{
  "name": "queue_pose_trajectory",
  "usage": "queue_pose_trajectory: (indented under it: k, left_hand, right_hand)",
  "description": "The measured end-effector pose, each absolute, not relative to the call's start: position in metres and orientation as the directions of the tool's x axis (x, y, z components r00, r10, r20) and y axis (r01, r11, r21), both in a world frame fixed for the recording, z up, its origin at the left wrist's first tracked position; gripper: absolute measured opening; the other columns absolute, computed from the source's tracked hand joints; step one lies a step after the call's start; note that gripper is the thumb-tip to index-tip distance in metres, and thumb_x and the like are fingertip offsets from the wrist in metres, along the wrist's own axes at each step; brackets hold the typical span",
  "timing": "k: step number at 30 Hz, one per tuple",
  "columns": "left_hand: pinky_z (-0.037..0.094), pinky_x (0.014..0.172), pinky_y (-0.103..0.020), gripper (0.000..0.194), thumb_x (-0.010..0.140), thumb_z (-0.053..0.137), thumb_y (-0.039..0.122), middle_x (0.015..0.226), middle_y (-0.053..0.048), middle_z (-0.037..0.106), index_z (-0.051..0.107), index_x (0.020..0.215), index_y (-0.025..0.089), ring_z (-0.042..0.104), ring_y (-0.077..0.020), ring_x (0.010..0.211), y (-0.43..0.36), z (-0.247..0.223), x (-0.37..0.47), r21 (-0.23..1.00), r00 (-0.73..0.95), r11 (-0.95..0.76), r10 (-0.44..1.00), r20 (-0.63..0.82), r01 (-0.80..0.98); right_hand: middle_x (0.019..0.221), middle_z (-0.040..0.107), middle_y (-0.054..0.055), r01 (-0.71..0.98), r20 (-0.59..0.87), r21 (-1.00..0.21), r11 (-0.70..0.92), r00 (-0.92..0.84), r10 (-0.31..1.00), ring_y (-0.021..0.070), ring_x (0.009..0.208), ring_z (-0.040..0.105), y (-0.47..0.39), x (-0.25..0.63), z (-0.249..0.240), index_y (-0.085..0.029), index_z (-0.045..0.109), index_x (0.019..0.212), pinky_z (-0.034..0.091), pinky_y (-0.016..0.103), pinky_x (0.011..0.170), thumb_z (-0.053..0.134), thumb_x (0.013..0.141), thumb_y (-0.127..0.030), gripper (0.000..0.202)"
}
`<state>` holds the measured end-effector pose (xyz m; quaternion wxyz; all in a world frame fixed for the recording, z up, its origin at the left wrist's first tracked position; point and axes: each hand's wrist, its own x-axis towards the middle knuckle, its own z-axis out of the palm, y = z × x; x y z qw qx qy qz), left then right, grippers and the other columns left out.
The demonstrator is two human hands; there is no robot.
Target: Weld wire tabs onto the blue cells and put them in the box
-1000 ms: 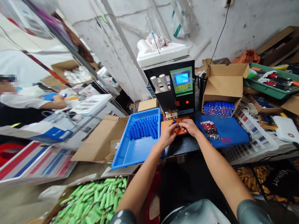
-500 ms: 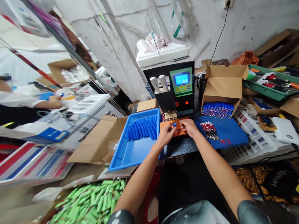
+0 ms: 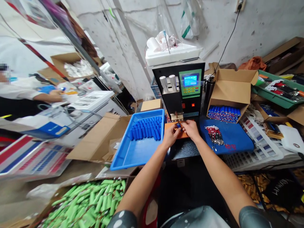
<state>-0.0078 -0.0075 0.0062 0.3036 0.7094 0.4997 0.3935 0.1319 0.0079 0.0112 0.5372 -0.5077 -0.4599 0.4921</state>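
Observation:
My left hand (image 3: 170, 134) is closed around a small blue cylindrical battery cell (image 3: 179, 126), just below the electrodes of a black spot welder (image 3: 172, 103). Close against the cell's other side, my right hand (image 3: 191, 129) has its fingers pinched together; what they hold is too small to make out. Both hands are over an orange plate (image 3: 168, 127) at the foot of the welder. To the left, a blue tray (image 3: 137, 155) holds rows of blue cells (image 3: 144, 128). Red and black wire leads (image 3: 215, 136) lie on a blue mat (image 3: 239, 134) to the right.
A cardboard box (image 3: 230, 85) of blue cells stands behind the mat. Green-wrapped packs (image 3: 95, 202) fill a box at lower left. A green bin (image 3: 280, 95) is at far right. A co-worker's arm (image 3: 45, 97) shows at far left.
My right hand's fingers have come in closer to the cell, and both hands are nearer the electrodes. The camera view has shifted slightly, and the welder's screen looks different.

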Motion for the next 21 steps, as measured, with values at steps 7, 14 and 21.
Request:
queue_pose_trajectory:
  k: [7,14,21]
  left_hand:
    - [0.036,0.051,-0.02,0.028,0.089,0.053,0.035,0.081,-0.002,0.067,0.064,0.107,0.016,0.05,-0.0085,0.053,-0.0054,-0.0027,-0.0085,0.814,0.189,-0.35,0.936,0.296,0.463]
    - [0.039,0.055,-0.021,0.028,0.089,0.053,0.031,0.09,-0.004,0.068,0.063,0.111,0.016,0.052,-0.0088,0.054,-0.004,-0.0039,-0.0078,0.807,0.173,-0.356,0.934,0.311,0.472]
    - [0.037,0.052,-0.021,0.033,0.09,0.052,0.033,0.077,-0.002,0.067,0.062,0.118,0.018,0.049,-0.0096,0.051,-0.0044,-0.0042,-0.0075,0.813,0.172,-0.328,0.945,0.279,0.481]
  right_hand:
    - [0.054,0.06,0.001,0.053,0.016,-0.999,0.009,0.116,0.993,0.0123,0.048,0.057,0.0114,0.1308,0.0079,-0.017,0.06,0.066,0.043,0.02,0.042,0.062,0.074,-0.037,0.021]
    - [0.055,0.06,0.001,0.056,0.042,-0.998,0.037,0.105,0.994,0.0123,0.048,0.056,0.0127,0.1266,0.01,-0.018,0.059,0.064,0.044,0.02,0.041,0.063,0.075,-0.036,0.022]
    - [0.055,0.06,0.001,0.035,0.038,-0.999,0.034,0.116,0.993,0.0109,0.047,0.055,0.0136,0.1255,0.0099,-0.017,0.058,0.064,0.044,0.019,0.041,0.063,0.075,-0.034,0.021]
